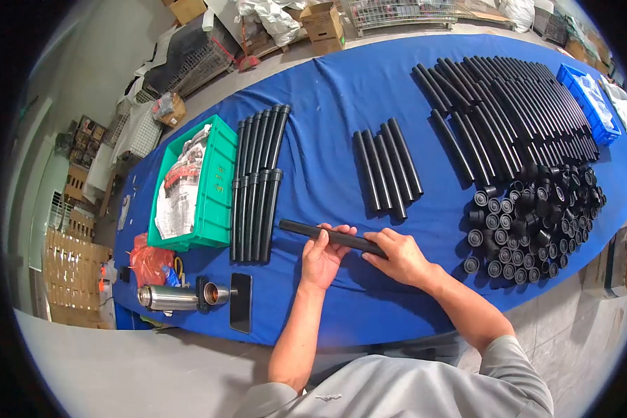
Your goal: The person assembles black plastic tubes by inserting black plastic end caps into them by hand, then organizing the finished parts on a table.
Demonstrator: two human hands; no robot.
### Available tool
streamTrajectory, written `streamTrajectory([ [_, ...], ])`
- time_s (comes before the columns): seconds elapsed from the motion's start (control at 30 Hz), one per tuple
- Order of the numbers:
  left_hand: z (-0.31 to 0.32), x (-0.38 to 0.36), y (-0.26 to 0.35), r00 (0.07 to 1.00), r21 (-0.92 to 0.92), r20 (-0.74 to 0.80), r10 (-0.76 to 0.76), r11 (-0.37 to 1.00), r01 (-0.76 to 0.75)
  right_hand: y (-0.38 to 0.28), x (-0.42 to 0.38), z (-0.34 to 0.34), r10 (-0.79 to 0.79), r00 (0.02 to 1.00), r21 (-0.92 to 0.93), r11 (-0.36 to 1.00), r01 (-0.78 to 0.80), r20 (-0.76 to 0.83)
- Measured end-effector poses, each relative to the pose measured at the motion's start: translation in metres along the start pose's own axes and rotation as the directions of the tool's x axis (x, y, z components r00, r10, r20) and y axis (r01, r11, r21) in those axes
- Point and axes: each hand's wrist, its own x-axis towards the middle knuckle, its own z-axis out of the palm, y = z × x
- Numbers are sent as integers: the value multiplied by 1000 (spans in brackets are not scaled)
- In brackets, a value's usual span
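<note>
A black tube (299,227) lies across both hands above the blue cloth. My left hand (322,259) cradles its middle, thumb on the near side and fingers behind. My right hand (403,259) is wrapped over its right end, which the fingers hide; whether a cap sits there I cannot tell. Just beyond the hands, several loose black tubes (387,171) lie side by side. To the left, two rows of tubes with wider caps (258,181) on their far ends are lined up. Many loose round black caps (503,237) are heaped to the right.
A green crate (212,188) with newspaper stands at the left. Nearer me are a steel thermos (167,297), its cup (216,293), a phone (241,303) and a red plastic bag (150,259). A large tube stack (512,115) and a blue bin (589,104) occupy the far right.
</note>
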Motion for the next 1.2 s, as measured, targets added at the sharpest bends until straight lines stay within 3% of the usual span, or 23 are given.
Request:
streamTrajectory([
  [0.03,0,0,0,1000,0,5,1,1000,-1,-4,3,-6,184,974,140,969,-202,131],
  [0.1,1,0,0,1000,1,15,4,1000,-4,-11,13,-21,446,779,310,739,-599,440],
  [0.13,2,0,1,1000,4,5,-2,1000,2,-6,10,-14,319,913,204,905,-373,254],
  [0.17,3,0,1,1000,6,-4,-7,1000,7,5,4,0,132,987,42,990,-136,86],
  [0.2,3,1,1,1000,7,-13,-12,1000,12,5,2,5,-96,994,-158,984,88,-43],
  [0.23,2,1,1,1000,2,-10,-5,1000,5,4,0,6,-123,991,-184,976,112,-50],
  [0.33,-2,0,0,1000,-5,-5,1,1000,-1,-6,7,-10,177,969,182,961,-207,171],
  [0.37,-2,0,0,1000,-1,0,-4,1000,4,-16,14,-23,468,768,269,746,-609,438],
  [0.43,2,0,0,1000,8,-9,-11,1000,11,4,5,-2,159,983,77,983,-166,86],
  [0.47,5,0,1,1000,13,-23,-10,1000,10,14,-1,8,-60,997,-85,995,55,-55],
  [0.5,6,0,1,999,16,-39,-7,1000,8,7,-1,5,-83,996,-183,980,76,-34],
  [0.6,1,-1,2,1000,-1,-19,-14,1000,14,3,2,-2,103,992,116,987,-111,69],
  [0.63,2,0,2,1000,0,-19,-15,1000,15,-22,15,-24,498,761,283,725,-628,415],
  [0.7,5,0,2,1000,3,-17,-17,1000,17,4,6,-5,238,962,185,948,-260,131],
  [0.73,6,1,2,1000,1,-20,-18,1000,18,7,4,0,64,998,89,994,-64,3],
  [0.77,6,1,2,1000,-2,-23,-18,1000,17,7,0,1,21,1000,-26,999,-20,6],
  [0.87,4,0,1,1000,-17,-15,-12,1000,12,1,0,-1,65,997,28,997,-66,35],
  [0.9,3,0,2,1000,-22,-7,-11,1000,11,2,5,-2,47,998,131,990,-51,31],
  [1.0,4,0,2,1000,-18,3,-14,1000,14,-6,9,-15,330,911,266,881,-392,249],
  [1.03,4,0,2,1000,-14,1,-15,1000,15,-4,8,-13,267,940,269,909,-319,212],
  [1.2,2,-1,1,1000,2,-9,-2,1000,2,-3,7,-11,274,934,276,902,-333,230],
])
